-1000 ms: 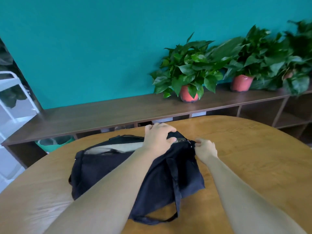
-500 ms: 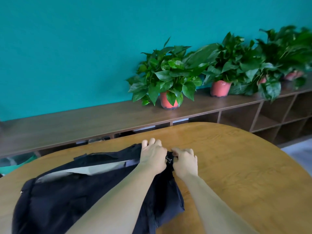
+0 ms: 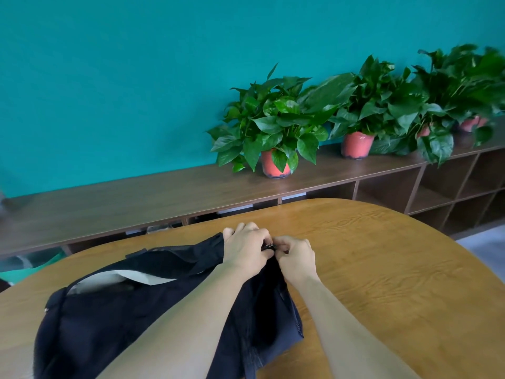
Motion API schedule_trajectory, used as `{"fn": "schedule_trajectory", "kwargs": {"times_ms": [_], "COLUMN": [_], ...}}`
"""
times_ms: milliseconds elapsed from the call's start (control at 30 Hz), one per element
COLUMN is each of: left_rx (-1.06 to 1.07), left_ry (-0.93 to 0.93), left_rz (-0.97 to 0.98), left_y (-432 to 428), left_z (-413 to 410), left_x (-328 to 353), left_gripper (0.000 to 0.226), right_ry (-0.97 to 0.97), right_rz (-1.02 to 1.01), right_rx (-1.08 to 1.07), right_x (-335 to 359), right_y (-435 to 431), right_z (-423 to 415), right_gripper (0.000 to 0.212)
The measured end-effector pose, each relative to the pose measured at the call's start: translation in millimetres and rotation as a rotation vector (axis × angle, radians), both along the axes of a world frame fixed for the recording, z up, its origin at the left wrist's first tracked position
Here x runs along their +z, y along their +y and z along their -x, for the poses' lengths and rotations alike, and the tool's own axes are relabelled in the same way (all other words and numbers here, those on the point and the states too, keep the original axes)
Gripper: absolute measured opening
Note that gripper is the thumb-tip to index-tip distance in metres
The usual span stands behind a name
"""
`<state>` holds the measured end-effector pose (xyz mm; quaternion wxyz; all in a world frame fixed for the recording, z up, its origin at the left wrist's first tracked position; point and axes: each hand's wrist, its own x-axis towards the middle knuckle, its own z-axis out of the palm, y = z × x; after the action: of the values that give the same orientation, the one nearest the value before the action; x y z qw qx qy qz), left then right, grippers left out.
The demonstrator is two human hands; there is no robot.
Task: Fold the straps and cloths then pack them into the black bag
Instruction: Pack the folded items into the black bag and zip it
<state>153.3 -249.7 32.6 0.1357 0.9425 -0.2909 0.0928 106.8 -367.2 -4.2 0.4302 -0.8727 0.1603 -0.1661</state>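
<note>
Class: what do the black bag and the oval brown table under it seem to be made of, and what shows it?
The soft black bag looks like matte fabric: it creases and slumps. The oval brown table looks like wood or wood-grain laminate, smooth with a faint sheen; grain swirls show, but not which.

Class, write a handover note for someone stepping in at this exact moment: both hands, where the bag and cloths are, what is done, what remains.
Left hand: grips the black bag at its right end.
Right hand: pinches the small metal zip pull at that same end.
The bag lies on the wooden table, its mouth open along the top. A white cloth shows inside.
Done: at least that cloth is packed.
Left: probably zipping the bag shut. No straps are visible, so check they are inside first.
</note>
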Motion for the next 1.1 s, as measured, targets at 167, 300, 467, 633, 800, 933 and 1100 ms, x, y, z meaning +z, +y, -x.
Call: {"fn": "schedule_trajectory", "kwargs": {"times_ms": [167, 300, 467, 633, 800, 933, 1100], "left_rx": [0.034, 0.044, 0.152, 0.275, 0.402, 0.455, 0.606], "left_ry": [0.049, 0.050, -0.081, -0.083, -0.066, -0.083, -0.065], "left_rz": [0.153, 0.207, 0.159, 0.202, 0.264, 0.265, 0.293], "left_y": [-4.2, 3.2, 18.3, 56.6, 117.3, 153.0, 201.9], "left_z": [2.0, 3.2, 9.6, 9.5, 17.9, 27.4, 34.5], "left_x": [-3.7, -4.5, -2.1, 5.4, 16.3, 23.3, 26.1], "left_gripper": [0.011, 0.020, 0.025, 0.025, 0.021, 0.022, 0.022], "right_ry": [0.025, 0.106, 0.213, 0.304, 0.364, 0.374, 0.396], "right_rz": [-0.130, -0.073, 0.069, 0.106, 0.124, 0.212, 0.211], "right_rx": [-0.005, 0.033, -0.138, -0.211, -0.252, -0.265, -0.291], "right_x": [1.6, 0.5, 10.0, 14.5, 22.3, 27.5, 32.2], "right_y": [-1.3, 3.8, 2.5, 0.7, 13.0, 17.5, 23.0], "right_z": [3.7, 0.5, 3.5, 13.4, 19.5, 23.9, 28.1], "right_gripper": [0.032, 0.018, 0.026, 0.028, 0.039, 0.038, 0.039]}}
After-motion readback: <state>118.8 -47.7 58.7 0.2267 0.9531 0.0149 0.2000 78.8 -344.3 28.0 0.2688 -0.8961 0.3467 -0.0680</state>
